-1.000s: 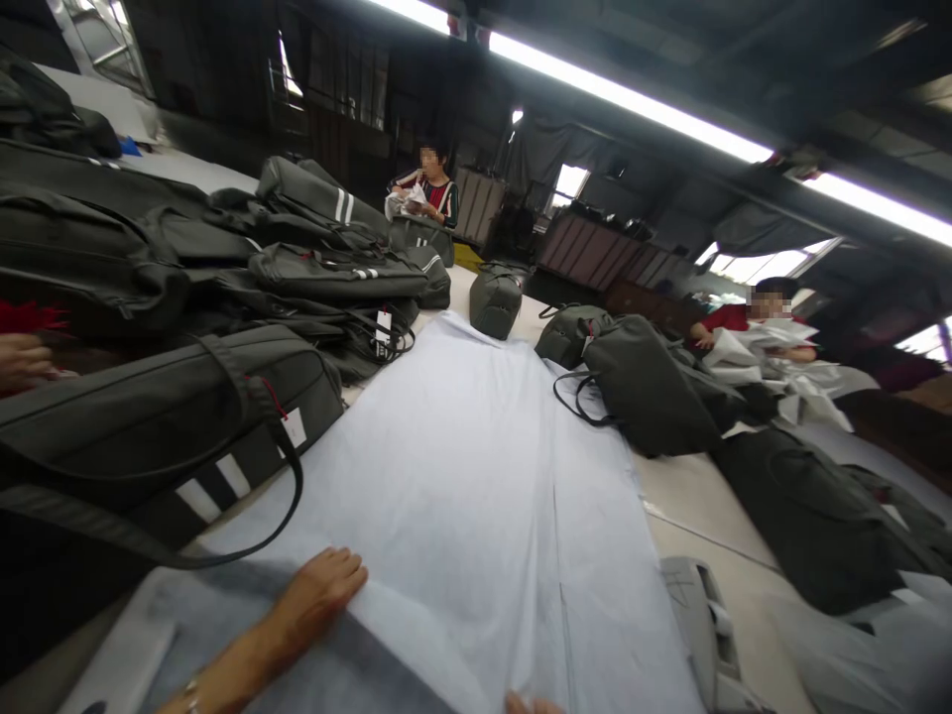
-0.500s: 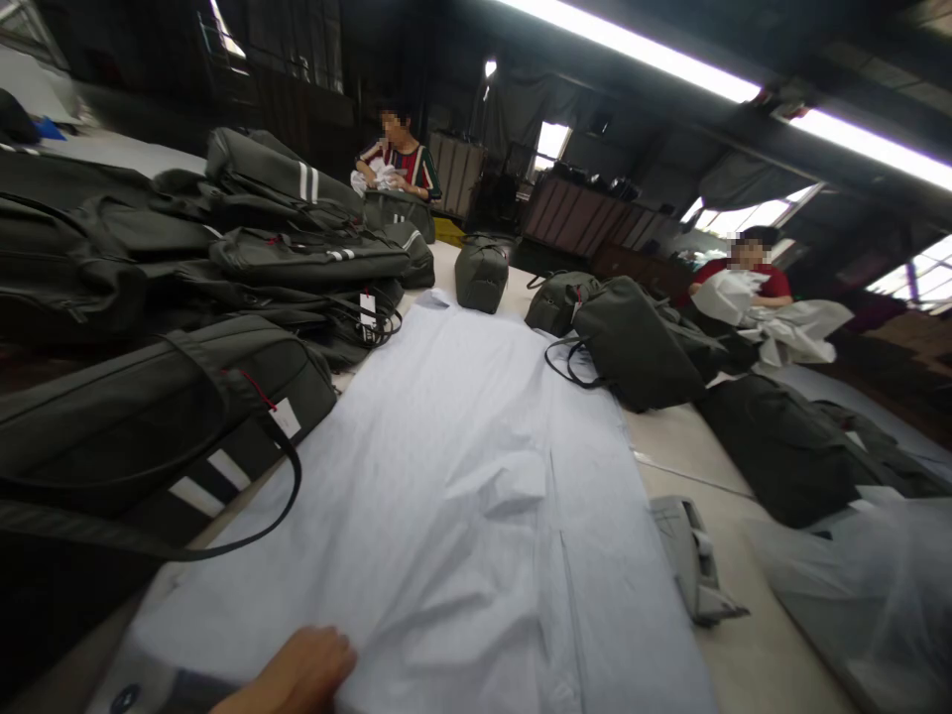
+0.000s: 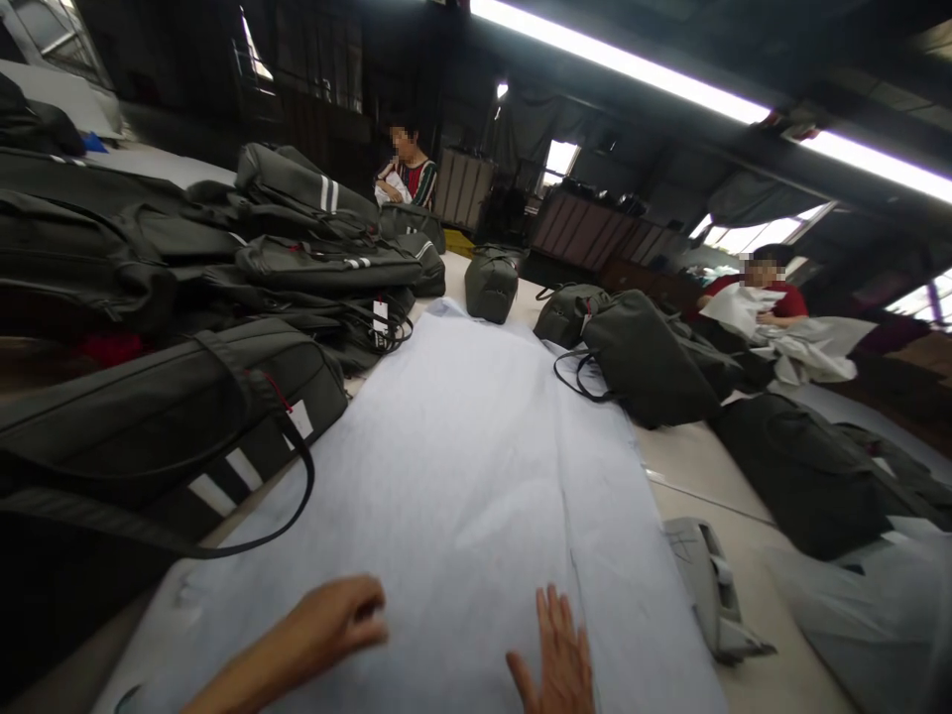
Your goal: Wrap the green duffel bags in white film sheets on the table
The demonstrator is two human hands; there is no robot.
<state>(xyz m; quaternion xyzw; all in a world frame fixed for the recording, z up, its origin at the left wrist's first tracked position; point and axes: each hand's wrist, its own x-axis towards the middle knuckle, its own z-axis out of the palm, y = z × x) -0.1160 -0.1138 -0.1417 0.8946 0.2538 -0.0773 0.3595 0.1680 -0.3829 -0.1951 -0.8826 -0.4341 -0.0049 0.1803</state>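
A long white sheet [image 3: 461, 446] of thin fabric or paper is spread over the table in front of me. My left hand [image 3: 346, 615] is over its near left part, fingers curved and apart, with nothing in them. Farther right, my right hand [image 3: 554, 650] lies flat on or just above the sheet, fingers spread. To the left of the sheet is a dark green bag [image 3: 171, 426] with two white stripes, a white tag and a strap that loops onto the sheet's edge. Beside the right edge stands a grey tape dispenser-like tool [image 3: 714, 590].
Several dark green bags [image 3: 312, 263] are piled at the left. More bags [image 3: 654, 357] stand along the right, and one bag [image 3: 491, 283] sits at the sheet's far end. Clear plastic [image 3: 878, 605] lies at the right. Two people [image 3: 409, 174] handle white material farther back.
My right hand has come into view over the sheet. My left hand has moved up and right, its fingers now apart. Wrinkles in the sheet have smoothed out.
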